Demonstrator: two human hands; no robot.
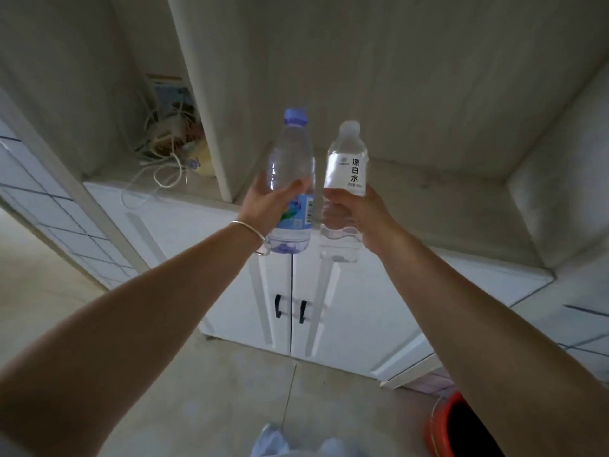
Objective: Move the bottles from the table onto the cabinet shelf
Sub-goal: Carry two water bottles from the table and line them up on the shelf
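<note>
Wrapped around the blue-capped bottle (290, 179) is the left hand (268, 206); the white-labelled bottle (344, 189) is clasped low by the right hand (357, 211). Both bottles are held upright, side by side, in the air before the cabinet shelf (412, 189). They should be carried toward 12 o'clock and set down level past the shelf edge. The cables (164, 150) at 10 o'clock should be avoided.

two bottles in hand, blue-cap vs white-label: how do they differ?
Cap: the blue-cap bottle in the left hand has a blue cap; the white-label bottle in the right hand has a whitish one.
Label: blue and low on the first, white with dark characters and higher on the second.
Top: the blue-cap bottle reaches higher in view.
Shared: clear plastic, near upright, gripped mid-body, held before the cabinet shelf.
</note>
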